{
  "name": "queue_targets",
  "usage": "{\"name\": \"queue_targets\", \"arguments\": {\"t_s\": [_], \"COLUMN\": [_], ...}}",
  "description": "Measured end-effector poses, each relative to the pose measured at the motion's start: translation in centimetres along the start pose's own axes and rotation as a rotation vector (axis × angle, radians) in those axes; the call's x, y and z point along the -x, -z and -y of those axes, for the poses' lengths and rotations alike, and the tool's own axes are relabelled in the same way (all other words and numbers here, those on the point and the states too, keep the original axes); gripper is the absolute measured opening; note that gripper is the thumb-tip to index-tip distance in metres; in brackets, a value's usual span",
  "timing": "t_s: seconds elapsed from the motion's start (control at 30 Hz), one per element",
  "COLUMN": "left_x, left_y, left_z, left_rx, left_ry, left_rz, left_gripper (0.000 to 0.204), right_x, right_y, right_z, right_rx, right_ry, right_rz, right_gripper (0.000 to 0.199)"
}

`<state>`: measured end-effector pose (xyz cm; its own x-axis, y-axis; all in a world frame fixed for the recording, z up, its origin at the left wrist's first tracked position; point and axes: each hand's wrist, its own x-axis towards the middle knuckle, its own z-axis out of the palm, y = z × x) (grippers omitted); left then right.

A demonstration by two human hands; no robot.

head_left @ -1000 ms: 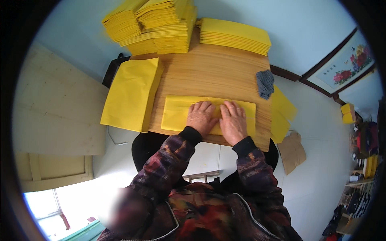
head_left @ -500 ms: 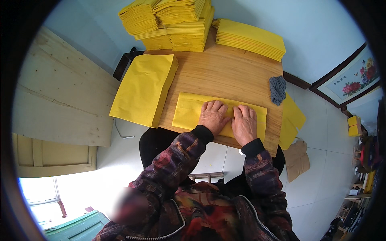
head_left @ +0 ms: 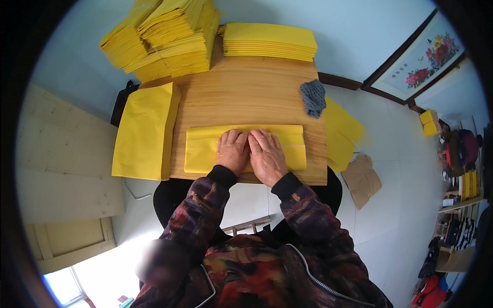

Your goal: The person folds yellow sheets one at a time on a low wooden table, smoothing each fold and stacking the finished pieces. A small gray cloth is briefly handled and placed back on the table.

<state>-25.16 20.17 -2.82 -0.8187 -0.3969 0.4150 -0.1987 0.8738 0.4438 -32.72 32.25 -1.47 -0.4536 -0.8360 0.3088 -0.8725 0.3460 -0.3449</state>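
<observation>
A folded yellow paper envelope [head_left: 200, 149] lies lengthwise along the near edge of the table. My left hand [head_left: 232, 152] rests on its middle, palm down, with the fingers laid on the paper and slightly bent. Close against it, my right hand [head_left: 267, 156] also presses on the paper, its fingers stretched toward the far edge. Neither hand has anything gripped in it. To the left stands a stack of yellow envelopes [head_left: 141, 131], its near corner reaching over the table's edge.
Bundled yellow envelopes [head_left: 169, 51] are piled at the far left of the wooden table [head_left: 241, 92]. Another neat yellow stack [head_left: 269, 41] lies along the back. A grey knitted cloth [head_left: 313, 97] sits by the right edge. Yellow sheets [head_left: 341, 131] and brown paper [head_left: 361, 180] are beyond it, lower down.
My right hand has moved left along the envelope, up against my left hand. The whole view has turned and shifted, so the table appears farther left.
</observation>
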Motion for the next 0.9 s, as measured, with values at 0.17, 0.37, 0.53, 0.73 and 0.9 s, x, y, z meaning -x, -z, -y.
{"name": "queue_targets", "arguments": {"t_s": [0.17, 0.37, 0.53, 0.73, 0.9], "left_x": [0.06, 0.14, 0.19, 0.09, 0.14], "left_y": [0.24, 0.30, 0.36, 0.43, 0.47], "left_z": [-0.05, -0.04, -0.10, -0.07, -0.24], "left_rx": [0.002, -0.022, -0.028, -0.028, -0.035], "left_ry": [0.008, 0.021, 0.026, 0.029, 0.034], "left_rz": [0.047, 0.068, 0.069, 0.090, 0.082], "left_gripper": [0.032, 0.034, 0.036, 0.037, 0.035], "right_x": [0.48, 0.82, 0.82, 1.00, 1.08], "right_y": [0.04, 0.37, 0.31, 0.56, 0.90], "right_z": [-0.55, -0.51, -0.34, -0.48, -0.79], "right_rx": [0.036, 0.031, 0.044, 0.057, 0.045], "right_ry": [-0.030, -0.049, -0.046, -0.052, -0.052], "right_rz": [0.068, 0.092, 0.084, 0.098, 0.118], "right_gripper": [0.048, 0.054, 0.056, 0.056, 0.057]}}
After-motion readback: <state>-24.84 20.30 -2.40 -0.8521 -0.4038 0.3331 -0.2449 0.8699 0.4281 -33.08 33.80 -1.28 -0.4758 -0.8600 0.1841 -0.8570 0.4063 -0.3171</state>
